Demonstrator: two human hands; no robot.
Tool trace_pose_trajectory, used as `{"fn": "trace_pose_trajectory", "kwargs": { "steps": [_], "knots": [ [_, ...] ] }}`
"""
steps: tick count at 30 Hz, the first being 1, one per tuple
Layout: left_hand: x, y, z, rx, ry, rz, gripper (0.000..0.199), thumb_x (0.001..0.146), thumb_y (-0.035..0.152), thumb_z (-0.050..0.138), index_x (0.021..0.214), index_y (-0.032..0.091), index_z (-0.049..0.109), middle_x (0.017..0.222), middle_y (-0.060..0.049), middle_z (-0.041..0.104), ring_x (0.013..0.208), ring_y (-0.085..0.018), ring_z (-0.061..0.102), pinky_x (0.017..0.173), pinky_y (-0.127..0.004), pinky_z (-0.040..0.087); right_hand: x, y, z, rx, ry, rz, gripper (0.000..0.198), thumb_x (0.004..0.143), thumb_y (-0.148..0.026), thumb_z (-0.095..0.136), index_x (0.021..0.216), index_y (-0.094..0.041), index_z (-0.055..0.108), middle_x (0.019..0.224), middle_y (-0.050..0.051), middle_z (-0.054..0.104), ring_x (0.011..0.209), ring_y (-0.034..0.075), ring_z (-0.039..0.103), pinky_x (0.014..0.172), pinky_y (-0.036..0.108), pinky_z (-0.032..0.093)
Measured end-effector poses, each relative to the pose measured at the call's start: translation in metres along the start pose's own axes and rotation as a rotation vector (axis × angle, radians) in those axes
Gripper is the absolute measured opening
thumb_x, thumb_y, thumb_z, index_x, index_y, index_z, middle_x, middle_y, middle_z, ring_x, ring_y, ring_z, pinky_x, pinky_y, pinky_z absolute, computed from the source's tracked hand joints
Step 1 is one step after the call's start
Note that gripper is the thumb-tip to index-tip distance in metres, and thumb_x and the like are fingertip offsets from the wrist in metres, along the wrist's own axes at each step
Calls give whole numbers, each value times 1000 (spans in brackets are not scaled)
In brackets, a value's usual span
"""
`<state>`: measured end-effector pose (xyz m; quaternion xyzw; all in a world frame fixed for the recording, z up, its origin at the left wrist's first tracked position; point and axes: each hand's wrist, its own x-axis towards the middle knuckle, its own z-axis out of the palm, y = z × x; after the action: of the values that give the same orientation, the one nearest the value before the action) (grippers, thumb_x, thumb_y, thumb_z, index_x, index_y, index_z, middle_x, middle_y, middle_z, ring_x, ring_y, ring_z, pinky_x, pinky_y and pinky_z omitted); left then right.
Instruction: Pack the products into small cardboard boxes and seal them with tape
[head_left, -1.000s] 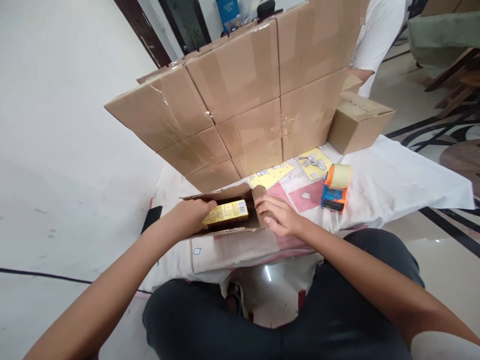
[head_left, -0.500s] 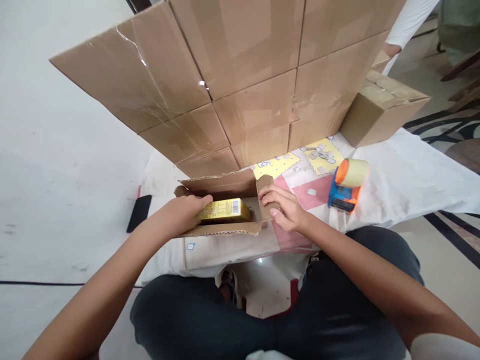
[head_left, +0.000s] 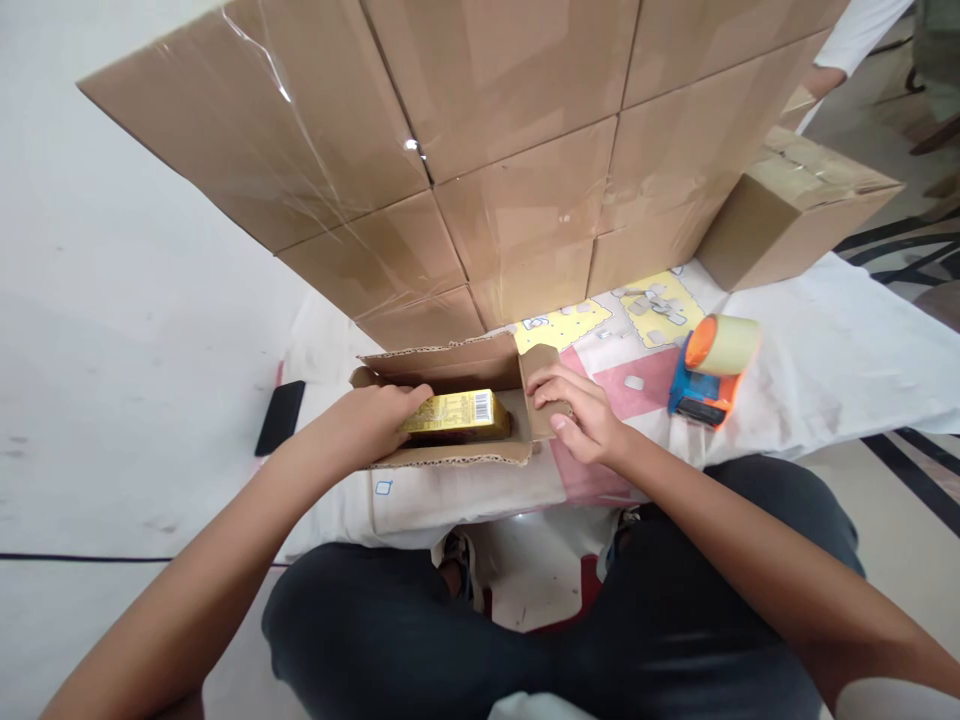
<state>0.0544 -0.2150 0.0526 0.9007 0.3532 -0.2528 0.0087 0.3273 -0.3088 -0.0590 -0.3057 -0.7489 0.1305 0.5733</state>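
An open cardboard box lies in front of me with its flaps up. Inside it is a small yellow carton with a barcode on its right end. My left hand reaches over the box's left part, closed on the left end of the yellow carton; its fingertips are partly hidden. At the other end, my right hand pinches the right end flap of the cardboard box, thumb on the near side and fingers curled over it.
Taped cardboard boxes are stacked like a wall behind. A separate box stands at the right, near a person's sleeve. A tape dispenser lies right of my hand, a black phone-like object at left. Patterned cloth covers the surface.
The view has shifted slightly, so the stacked boxes and tape dispenser appear further right. Both hands keep their hold on the carton and the flap.
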Motion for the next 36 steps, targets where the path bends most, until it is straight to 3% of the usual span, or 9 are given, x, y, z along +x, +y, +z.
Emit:
{"fn": "trace_pose_trajectory", "kwargs": {
  "steps": [9,12,16,20,23,26,29,33,36],
  "knots": [
    [-6,-3,-6,-15,123,19,53,83,25,65,135,26,57,126,-9,72,106,-35,69,90,-46,52,0,-1,-1,9,-4,-4,16,102,-31,41,102,-23,54,100,11,60,88,25,60,74,41,50],
    [-27,-19,9,-239,488,-58,50,86,44,69,134,31,60,129,-6,70,115,-32,66,100,-47,50,-1,-1,-1,-29,12,20,20,102,-37,41,109,-24,55,111,13,59,99,28,59,81,46,52],
    [-43,-26,75,-766,1141,-159,60,93,71,44,128,24,58,123,-11,68,107,-26,70,91,-44,58,-7,3,9,-48,162,98,49,93,-60,54,129,-28,48,131,15,43,117,33,52,81,49,55],
    [-35,-15,134,-907,969,19,91,81,90,40,140,21,52,136,-19,64,136,-35,55,114,-55,45,-13,9,18,-43,227,101,64,87,-69,57,137,-30,43,130,15,42,123,37,48,82,52,57],
    [-26,-4,146,-913,942,28,81,91,80,37,147,21,45,136,-18,66,138,-33,54,121,-57,36,-12,12,14,-48,143,96,58,95,-64,48,140,-29,44,129,15,52,122,37,52,93,57,52],
    [-20,6,143,-1007,1000,-107,57,102,57,35,150,26,36,141,-16,62,133,-27,59,116,-53,44,-5,11,7,-129,-37,71,44,100,-59,39,122,-25,59,116,13,64,125,39,52,103,62,43],
    [-15,11,132,-998,1068,-248,66,101,41,45,157,34,12,165,-15,33,151,-24,37,116,-50,44,3,9,5,-152,-47,58,37,103,-51,39,106,-25,64,108,12,67,120,36,55,101,60,45],
    [-14,0,111,-803,1015,-241,95,91,31,56,159,39,-9,173,-8,-9,160,-28,0,124,-59,26,14,11,12,-124,45,234,44,99,-47,55,137,-27,52,142,16,56,132,34,50,103,55,46],
    [-15,-8,87,-615,912,-176,108,79,20,62,161,32,-8,173,-10,-2,158,-36,-12,124,-70,7,21,18,13,-106,5,312,67,97,-49,58,156,-29,31,157,15,43,143,34,39,108,57,41]
  ]
}}
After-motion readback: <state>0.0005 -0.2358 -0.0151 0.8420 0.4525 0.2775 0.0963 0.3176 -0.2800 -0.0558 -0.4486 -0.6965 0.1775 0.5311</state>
